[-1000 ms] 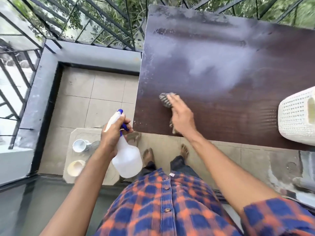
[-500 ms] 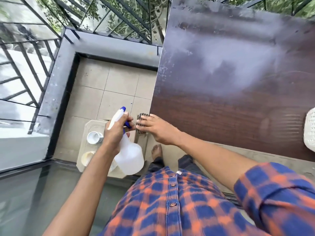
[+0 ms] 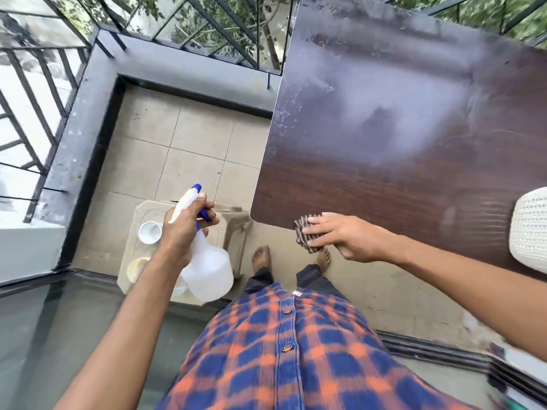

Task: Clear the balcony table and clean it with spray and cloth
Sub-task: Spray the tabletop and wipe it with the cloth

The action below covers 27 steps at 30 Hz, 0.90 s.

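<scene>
Down at the near-left corner of the desk (image 3: 399, 184), the right hand (image 3: 349, 239) lies flat on the cloth (image 3: 307, 233), fingers spread, pressing it where it straddles the near edge; part of the cloth hangs off past the rim. That corner is rounded, and the desk's left edge runs away toward the railing (image 3: 207, 31), with open tiled floor (image 3: 183, 155) between it and the dark ledge (image 3: 77, 137) on the left. Most of the desk top is bare dark wood under a pale hazy film, thickest in the middle and far part; the near strip looks darker and clearer.

A white basket (image 3: 529, 232) sits at the right border, cut off by the frame, well apart from the cloth; its contents cannot be seen.

Left of the desk, the left hand (image 3: 186, 229) has its grip closed round the neck of the bottle (image 3: 207, 261), held in the air off the desk with its blue-tipped nozzle pointing up and away. The bottle is translucent white; how full it is cannot be told. Under it a beige stool (image 3: 233, 229) stands on the floor, carrying a white cup (image 3: 150, 232) and a cream cup (image 3: 137, 267), both open upward, contents unclear. Bare feet (image 3: 262, 258) stand between stool and desk.
</scene>
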Motion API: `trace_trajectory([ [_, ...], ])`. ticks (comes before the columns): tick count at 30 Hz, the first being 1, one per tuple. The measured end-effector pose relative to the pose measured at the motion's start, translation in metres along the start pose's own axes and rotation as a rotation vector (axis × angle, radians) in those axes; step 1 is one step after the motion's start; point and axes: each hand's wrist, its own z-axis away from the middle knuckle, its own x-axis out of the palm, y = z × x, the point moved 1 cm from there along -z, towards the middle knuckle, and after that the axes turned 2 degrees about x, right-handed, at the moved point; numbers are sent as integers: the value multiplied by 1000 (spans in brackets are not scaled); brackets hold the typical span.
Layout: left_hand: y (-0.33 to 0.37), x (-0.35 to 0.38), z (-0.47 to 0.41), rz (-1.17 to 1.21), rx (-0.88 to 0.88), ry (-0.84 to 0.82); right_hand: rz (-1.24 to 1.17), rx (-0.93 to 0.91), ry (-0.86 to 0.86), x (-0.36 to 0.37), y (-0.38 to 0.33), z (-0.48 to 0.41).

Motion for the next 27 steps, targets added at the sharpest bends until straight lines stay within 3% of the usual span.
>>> trace_trajectory([
  [3,-2,1,1,2,1,10,-126,57,265,-16,-3,-15],
  [7,3,11,7,27,-14,8,-141,179,401,-31,-9,-73],
  [9,5,19,10,21,-5,-5,-121,201,364,-31,-15,-103],
  [13,11,33,10,-14,16,-33,8,136,114,-6,-37,-134],
  [19,19,54,6,-32,31,-89,26,-24,26,35,-35,-70],
  [27,21,77,-1,-90,62,-164,17,224,70,25,8,71],
])
